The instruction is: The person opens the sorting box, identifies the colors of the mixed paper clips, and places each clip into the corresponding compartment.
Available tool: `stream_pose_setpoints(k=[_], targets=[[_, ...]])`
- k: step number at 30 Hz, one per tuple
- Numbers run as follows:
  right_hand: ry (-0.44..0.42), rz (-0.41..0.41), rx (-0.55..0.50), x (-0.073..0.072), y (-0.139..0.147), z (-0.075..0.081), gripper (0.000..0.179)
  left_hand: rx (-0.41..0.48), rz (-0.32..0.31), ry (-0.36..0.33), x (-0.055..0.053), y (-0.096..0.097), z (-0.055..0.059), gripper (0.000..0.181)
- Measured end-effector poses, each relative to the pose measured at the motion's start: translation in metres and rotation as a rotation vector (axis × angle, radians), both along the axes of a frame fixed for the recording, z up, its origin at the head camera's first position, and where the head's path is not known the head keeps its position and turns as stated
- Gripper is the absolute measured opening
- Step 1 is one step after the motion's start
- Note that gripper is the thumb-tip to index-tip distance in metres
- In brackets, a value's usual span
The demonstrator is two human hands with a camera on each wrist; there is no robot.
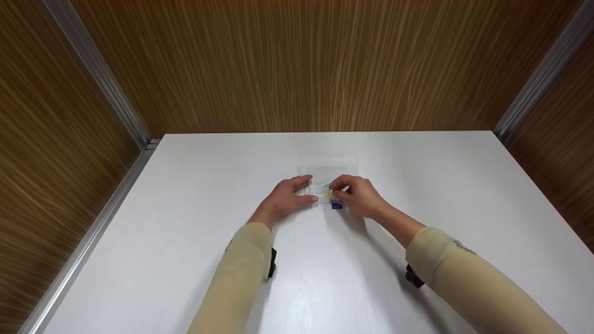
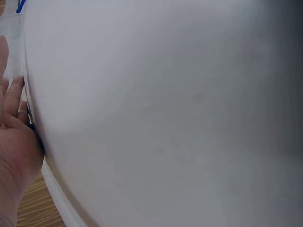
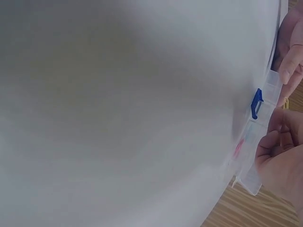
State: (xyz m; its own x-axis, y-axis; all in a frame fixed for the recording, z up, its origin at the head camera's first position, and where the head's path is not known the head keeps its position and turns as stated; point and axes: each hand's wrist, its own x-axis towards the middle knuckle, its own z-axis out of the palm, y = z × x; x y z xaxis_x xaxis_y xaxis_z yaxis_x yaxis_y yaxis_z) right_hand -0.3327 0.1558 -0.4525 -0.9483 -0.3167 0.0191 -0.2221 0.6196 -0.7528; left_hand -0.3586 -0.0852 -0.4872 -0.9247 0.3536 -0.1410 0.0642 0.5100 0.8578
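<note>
A small clear plastic box with compartments [image 1: 320, 189] lies on the table with its clear lid [image 1: 333, 163] raised at the back. Its blue latch [image 3: 256, 104] sticks out at the front. Pink pieces [image 3: 238, 148] show in one compartment. My left hand [image 1: 291, 194] steadies the box's left end, fingers extended along the side and thumb at the front edge. Over the box, my right hand [image 1: 355, 194] pinches a yellow paper clip [image 3: 286, 103] between thumb and forefinger. The right fingers partly hide the compartments beneath them.
The white tabletop [image 1: 185, 232] runs under both arms. Wood-grain panels [image 1: 297, 65] stand behind and at both sides, with metal rails [image 1: 111, 88] at the corners. Dark wrist devices [image 1: 273, 263] sit under the sleeves.
</note>
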Motion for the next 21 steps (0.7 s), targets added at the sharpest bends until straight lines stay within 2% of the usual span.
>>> stream_pose_setpoints(k=[21], targets=[[0.002, -0.036, 0.034, 0.0006, -0.0047, -0.0012, 0.016, 0.038, -0.02, 0.009, 0.0032, -0.0002, 0.0023, 0.074]])
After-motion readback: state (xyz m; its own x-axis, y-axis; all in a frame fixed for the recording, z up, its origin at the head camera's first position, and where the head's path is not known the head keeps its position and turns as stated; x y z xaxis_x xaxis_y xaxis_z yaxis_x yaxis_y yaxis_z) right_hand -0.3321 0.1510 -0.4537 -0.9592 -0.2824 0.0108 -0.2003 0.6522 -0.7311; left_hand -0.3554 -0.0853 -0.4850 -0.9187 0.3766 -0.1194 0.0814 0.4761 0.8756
